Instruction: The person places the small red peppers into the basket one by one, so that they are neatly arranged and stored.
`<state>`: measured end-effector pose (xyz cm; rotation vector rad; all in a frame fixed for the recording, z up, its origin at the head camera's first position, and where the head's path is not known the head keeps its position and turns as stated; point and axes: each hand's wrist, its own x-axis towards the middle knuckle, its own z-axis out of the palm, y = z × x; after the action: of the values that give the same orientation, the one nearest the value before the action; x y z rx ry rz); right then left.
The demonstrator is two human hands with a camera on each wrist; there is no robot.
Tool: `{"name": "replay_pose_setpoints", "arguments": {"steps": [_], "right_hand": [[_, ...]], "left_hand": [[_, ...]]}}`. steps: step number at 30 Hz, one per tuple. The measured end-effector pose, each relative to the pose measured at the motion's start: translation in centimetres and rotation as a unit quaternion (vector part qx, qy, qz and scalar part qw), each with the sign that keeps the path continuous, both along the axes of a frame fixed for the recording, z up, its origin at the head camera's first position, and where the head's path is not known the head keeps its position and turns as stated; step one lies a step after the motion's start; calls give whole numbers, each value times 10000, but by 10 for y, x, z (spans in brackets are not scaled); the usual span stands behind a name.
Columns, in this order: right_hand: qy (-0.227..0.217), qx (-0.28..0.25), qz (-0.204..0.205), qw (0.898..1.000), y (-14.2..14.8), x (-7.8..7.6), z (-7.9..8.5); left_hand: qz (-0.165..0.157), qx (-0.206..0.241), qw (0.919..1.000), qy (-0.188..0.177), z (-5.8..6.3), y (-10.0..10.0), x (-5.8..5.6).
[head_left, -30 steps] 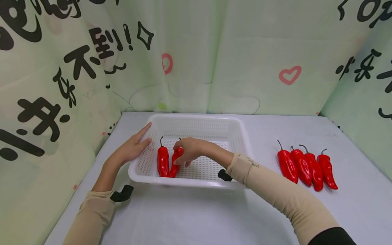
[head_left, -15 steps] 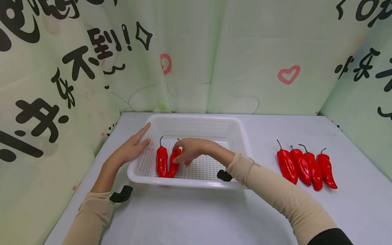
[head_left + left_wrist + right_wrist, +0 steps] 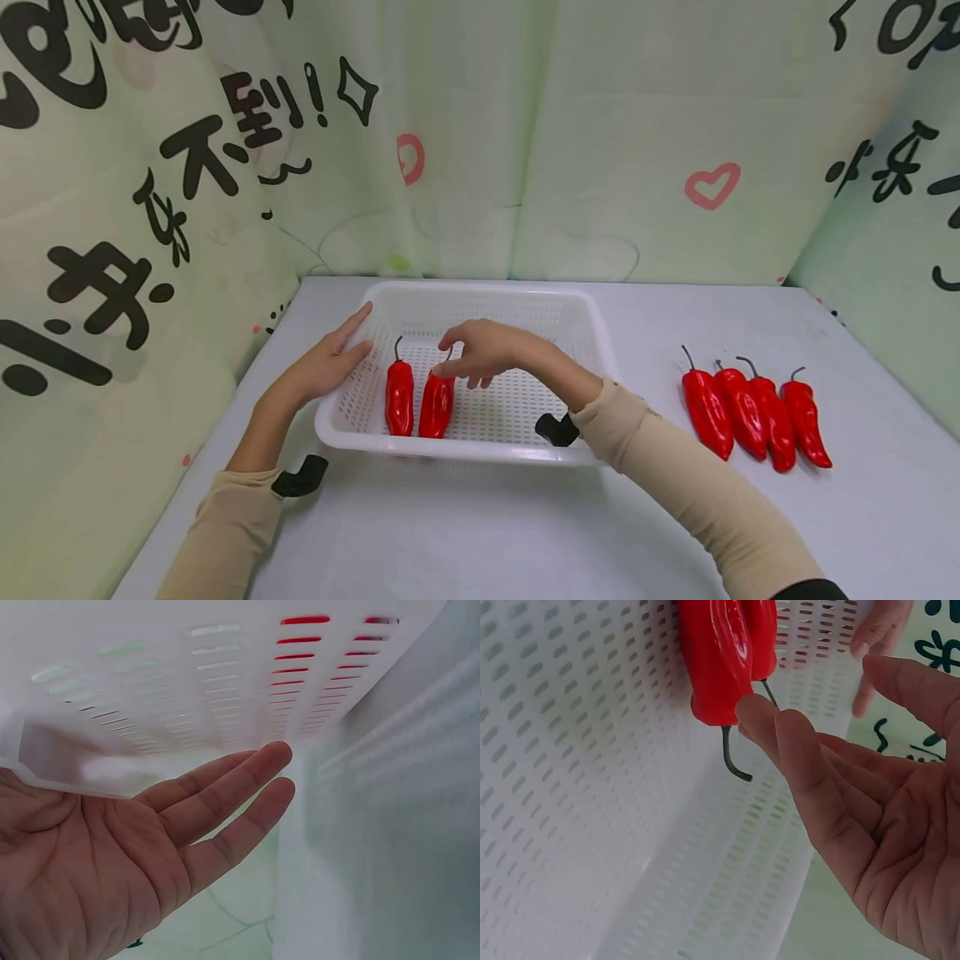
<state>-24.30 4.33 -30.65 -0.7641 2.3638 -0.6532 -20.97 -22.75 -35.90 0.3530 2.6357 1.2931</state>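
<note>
1. Head view: a white basket (image 3: 480, 450) stands on the desk (image 3: 450, 533), left of its middle, close to its far edge.
2. Head view: two red peppers lie in the basket's left half, the left pepper (image 3: 400, 400) and the right pepper (image 3: 437, 408) side by side, lower ends at the near edge, stems toward the far one.
3. Head view: the left hand (image 3: 321, 367) rests at the basket's left edge, fingers extended.
4. Head view: the right hand (image 3: 487, 350) is over the right pepper's stem end, fingers loosely bent, gripping nothing; whether a fingertip touches the pepper, I cannot tell.
5. Head view: four more peppers (image 3: 742, 412) lie in a row toward the desk's right edge.
6. Left wrist view: the left hand's fingers are nearly straight beside the basket's slotted wall; red shows through some slots.
7. Right wrist view: the right hand's thumb and fingers are spread apart beside a curved green stem (image 3: 730, 754).
</note>
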Motion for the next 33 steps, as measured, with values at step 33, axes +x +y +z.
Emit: {"name": "replay_pose_setpoints", "arguments": {"steps": [33], "right_hand": [[1572, -1364, -679, 9757, 72, 41, 51]], "left_hand": [[1, -56, 10000, -39, 0, 0, 0]]}}
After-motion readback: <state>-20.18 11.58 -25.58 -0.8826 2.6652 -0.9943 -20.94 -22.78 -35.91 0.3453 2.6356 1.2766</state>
